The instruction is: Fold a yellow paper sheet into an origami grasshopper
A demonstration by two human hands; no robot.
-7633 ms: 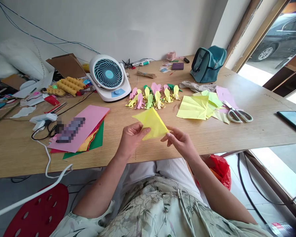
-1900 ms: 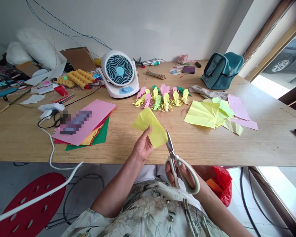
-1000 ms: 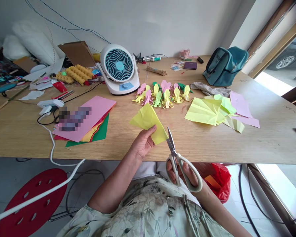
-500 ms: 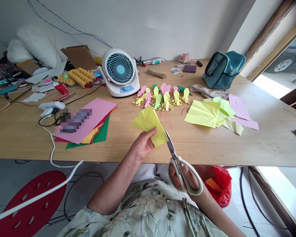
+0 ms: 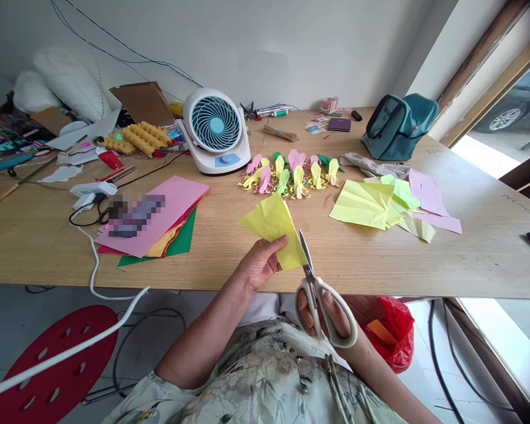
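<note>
My left hand (image 5: 261, 265) pinches a folded yellow paper (image 5: 274, 226) above the near edge of the wooden table (image 5: 424, 259). My right hand (image 5: 324, 309) grips white-handled scissors (image 5: 318, 291), fingers through the loops. The blades point up and touch the paper's right edge. A row of small folded paper figures (image 5: 291, 174) in pink, yellow and green lies behind the paper.
A stack of coloured sheets (image 5: 159, 221) lies to the left, loose yellow, green and pink sheets (image 5: 380, 203) to the right. A white desk fan (image 5: 215, 131) and a teal bag (image 5: 400, 125) stand further back. A red stool (image 5: 48, 377) and white cable (image 5: 92, 277) sit lower left.
Long before, both hands held the paper and the scissors lay on the table. Since then my right hand holds the scissors; the blades have stayed at the paper's right edge, shifting slightly.
</note>
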